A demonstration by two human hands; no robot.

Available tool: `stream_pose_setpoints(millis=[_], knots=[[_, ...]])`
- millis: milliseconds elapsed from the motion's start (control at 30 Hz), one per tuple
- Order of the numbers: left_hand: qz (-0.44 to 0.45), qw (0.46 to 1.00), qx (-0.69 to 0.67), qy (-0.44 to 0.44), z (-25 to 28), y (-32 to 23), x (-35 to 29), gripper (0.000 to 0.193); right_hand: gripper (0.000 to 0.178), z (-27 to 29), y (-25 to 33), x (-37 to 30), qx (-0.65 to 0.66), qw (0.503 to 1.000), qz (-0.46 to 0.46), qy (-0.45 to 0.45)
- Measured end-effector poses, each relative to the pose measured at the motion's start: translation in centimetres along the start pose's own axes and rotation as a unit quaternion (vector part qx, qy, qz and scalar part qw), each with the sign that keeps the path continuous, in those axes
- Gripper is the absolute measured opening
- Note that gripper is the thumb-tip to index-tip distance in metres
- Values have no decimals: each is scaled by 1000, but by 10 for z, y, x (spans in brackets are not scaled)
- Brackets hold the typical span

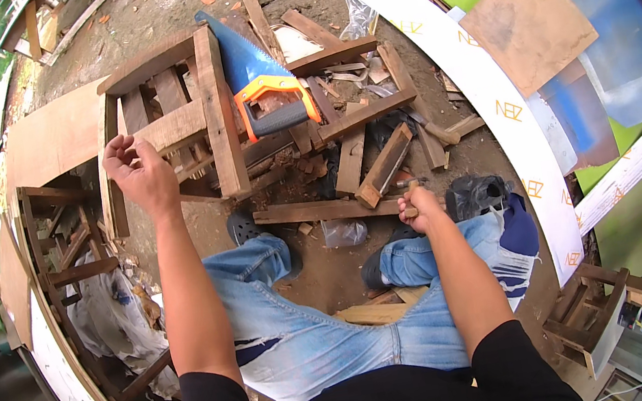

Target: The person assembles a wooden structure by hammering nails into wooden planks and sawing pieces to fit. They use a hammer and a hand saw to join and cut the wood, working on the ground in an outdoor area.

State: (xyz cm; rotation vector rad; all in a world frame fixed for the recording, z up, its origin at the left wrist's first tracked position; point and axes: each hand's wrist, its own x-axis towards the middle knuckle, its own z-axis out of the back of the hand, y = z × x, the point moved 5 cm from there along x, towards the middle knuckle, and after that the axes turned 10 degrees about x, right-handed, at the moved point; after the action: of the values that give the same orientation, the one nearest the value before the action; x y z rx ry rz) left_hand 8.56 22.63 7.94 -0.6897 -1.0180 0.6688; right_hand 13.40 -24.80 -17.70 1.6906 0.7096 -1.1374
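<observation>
A brown wooden stool frame (220, 116) lies on the ground ahead of me, with slats between its legs. My left hand (138, 170) is in front of its left side, fingers curled; whether it touches the wood or holds something small I cannot make out. Low on the right, near my right knee, my right hand (421, 209) is closed round the wooden handle of a hammer (411, 184), its head up. Against the stool's right side leans a handsaw (240, 60), blue-bladed with an orange and black handle.
Wooden offcuts (326, 210) and a small rectangular wood frame (363, 117) lie between my feet and the saw. A plywood sheet (49, 136) is behind the stool. Another wooden frame (85, 270) stands at left, a white board (519, 123) curves along the right, a black plastic bag (474, 194) beside my knee.
</observation>
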Motion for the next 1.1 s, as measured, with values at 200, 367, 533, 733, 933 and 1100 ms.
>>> stream_pose_setpoints(millis=[200,367,533,733,933,1100], knots=[[-7,999,37,20,-20,-5,8,22,31,15,3,46,-404,901,133,-88],[-21,998,50,31,-35,-2,14,21,44,-51,60,53,-613,696,346,-141],[-20,998,43,38,-41,-2,17,23,52,-157,78,83,-643,604,471,2],[-2,997,47,54,-48,1,19,23,48,-218,59,113,-711,432,555,16],[10,997,52,56,-53,-1,16,23,33,-237,62,141,-797,395,457,24],[21,998,48,48,-52,3,20,24,29,-236,63,148,-781,369,503,34]])
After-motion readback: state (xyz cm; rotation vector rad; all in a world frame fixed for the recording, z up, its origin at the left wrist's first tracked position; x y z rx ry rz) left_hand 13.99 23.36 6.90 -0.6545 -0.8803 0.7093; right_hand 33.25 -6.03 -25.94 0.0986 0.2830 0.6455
